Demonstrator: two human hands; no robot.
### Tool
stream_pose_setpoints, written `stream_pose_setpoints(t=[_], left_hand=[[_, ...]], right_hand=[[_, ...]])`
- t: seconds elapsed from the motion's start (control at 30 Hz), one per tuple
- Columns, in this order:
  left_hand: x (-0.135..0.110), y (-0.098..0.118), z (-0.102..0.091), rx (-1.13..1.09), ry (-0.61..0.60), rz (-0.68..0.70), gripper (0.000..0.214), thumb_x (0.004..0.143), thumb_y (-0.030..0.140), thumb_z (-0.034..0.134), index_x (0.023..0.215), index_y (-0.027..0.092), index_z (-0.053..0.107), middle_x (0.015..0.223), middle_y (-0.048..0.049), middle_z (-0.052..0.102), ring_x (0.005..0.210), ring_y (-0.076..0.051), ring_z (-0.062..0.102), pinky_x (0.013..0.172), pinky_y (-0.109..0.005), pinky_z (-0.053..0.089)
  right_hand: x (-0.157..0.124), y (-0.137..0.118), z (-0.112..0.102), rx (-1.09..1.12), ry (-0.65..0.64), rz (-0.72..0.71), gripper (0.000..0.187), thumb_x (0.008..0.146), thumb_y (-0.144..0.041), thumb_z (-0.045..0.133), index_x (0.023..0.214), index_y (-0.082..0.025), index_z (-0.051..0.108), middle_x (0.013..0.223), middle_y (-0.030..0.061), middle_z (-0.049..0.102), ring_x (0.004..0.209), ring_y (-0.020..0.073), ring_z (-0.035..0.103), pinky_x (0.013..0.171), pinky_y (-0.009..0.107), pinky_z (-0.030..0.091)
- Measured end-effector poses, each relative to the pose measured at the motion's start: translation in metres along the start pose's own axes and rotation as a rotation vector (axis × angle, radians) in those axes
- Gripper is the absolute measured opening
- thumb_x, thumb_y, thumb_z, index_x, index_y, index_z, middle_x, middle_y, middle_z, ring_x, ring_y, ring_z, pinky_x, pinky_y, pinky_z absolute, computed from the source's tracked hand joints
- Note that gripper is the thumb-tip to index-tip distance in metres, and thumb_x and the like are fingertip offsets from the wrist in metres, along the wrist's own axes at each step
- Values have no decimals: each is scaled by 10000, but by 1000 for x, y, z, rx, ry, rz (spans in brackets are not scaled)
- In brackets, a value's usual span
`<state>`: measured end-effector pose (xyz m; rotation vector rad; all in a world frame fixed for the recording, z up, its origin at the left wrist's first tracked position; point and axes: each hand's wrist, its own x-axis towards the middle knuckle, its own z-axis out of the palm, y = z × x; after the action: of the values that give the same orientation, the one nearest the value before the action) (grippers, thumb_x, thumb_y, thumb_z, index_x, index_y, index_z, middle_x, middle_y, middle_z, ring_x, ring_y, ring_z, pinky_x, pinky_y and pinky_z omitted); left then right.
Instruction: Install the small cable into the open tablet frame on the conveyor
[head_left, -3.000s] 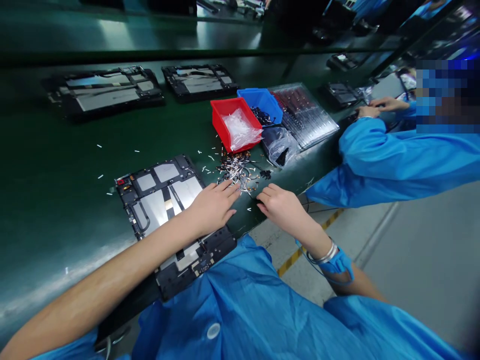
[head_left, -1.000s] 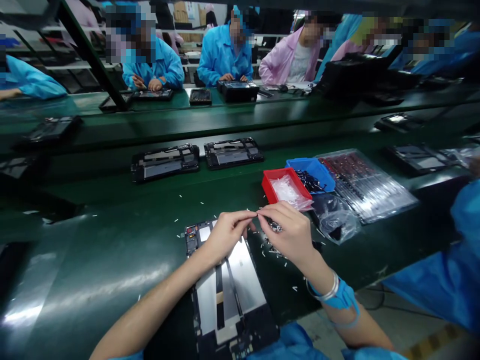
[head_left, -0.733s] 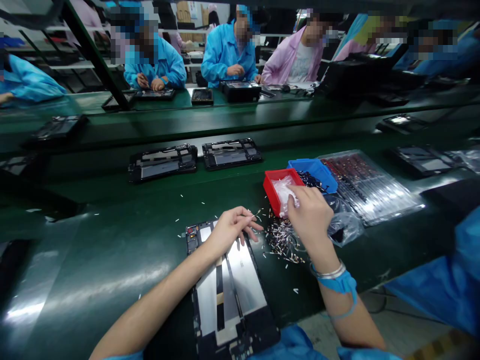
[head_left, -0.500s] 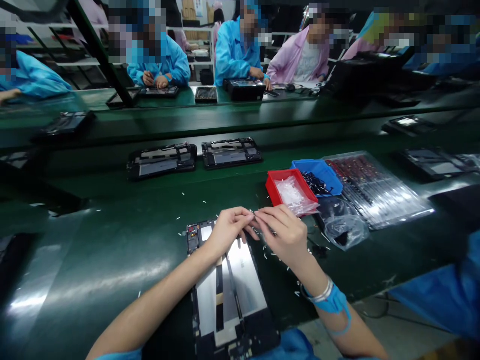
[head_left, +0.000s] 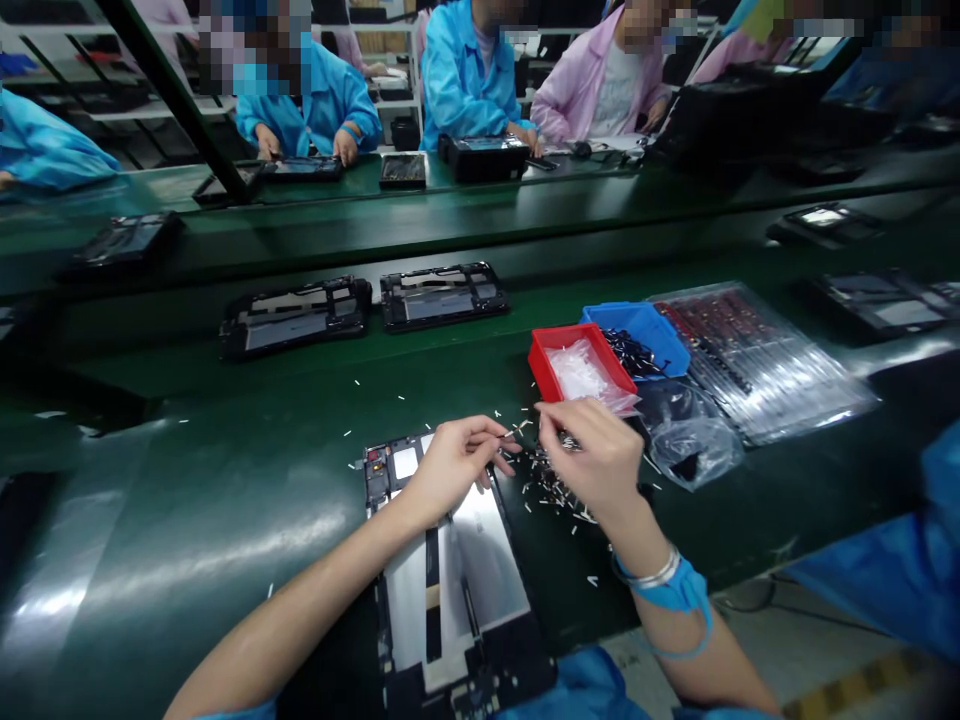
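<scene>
My left hand point(head_left: 465, 455) is closed in a pinch on a small thin strip-like part point(head_left: 517, 430) with a pale end, its exact kind too small to make out. To its right, my right hand point(head_left: 596, 450) has thumb and forefinger pressed together, a short gap from the strip. Anything in that pinch is too small to tell. Under my left hand and forearm lies an opened tablet point(head_left: 487, 560), its silvery inside facing up and partly hidden. A pile of small black and white pieces point(head_left: 551, 485) lies under and beside my right hand.
A red bin point(head_left: 546, 365) with a clear bag and a blue bin point(head_left: 671, 340) of small black parts stand beyond my right hand. Clear plastic trays point(head_left: 765, 370) lie to the right. Two opened tablets point(head_left: 300, 318) rest farther back. Co-workers point(head_left: 307, 110) sit across the bench.
My right hand has moved right, away from my left fingertips, and the strip now shows between the hands. The pile of small pieces is more visible. The view has shifted slightly.
</scene>
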<state>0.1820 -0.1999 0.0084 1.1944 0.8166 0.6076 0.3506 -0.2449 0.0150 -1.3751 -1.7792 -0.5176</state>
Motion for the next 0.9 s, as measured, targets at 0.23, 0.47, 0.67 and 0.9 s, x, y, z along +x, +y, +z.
stream_pose_setpoints(t=[0.23,0.47,0.67,0.9], left_hand=[[1,1,1,-32,-21,-33,113,801,204,549,861,115,587,730,-95,710,607,-183,693,419,-192,458],[-6,7,5,-47,-51,-51,140,791,204,576,887,106,606,816,-122,732,621,-187,701,430,-194,453],[-5,7,3,-93,-31,-59,167,797,166,541,940,100,595,887,-148,734,622,-169,698,427,-184,454],[-1,18,-20,297,-26,-9,123,791,215,604,840,115,656,787,-108,729,636,-210,699,527,-280,542]], right_hand=[[1,-9,-3,95,-19,-76,94,798,-116,661,880,-156,679,781,63,725,699,171,635,628,302,540],[0,-1,0,20,9,-10,126,815,-83,622,726,-171,630,670,27,687,627,142,603,584,271,507],[2,14,-7,-65,25,7,314,824,-67,575,1086,-219,658,933,68,714,836,191,644,713,343,547],[-4,-2,8,228,-85,-159,209,824,-45,586,912,-192,705,805,55,724,722,170,624,623,319,561]])
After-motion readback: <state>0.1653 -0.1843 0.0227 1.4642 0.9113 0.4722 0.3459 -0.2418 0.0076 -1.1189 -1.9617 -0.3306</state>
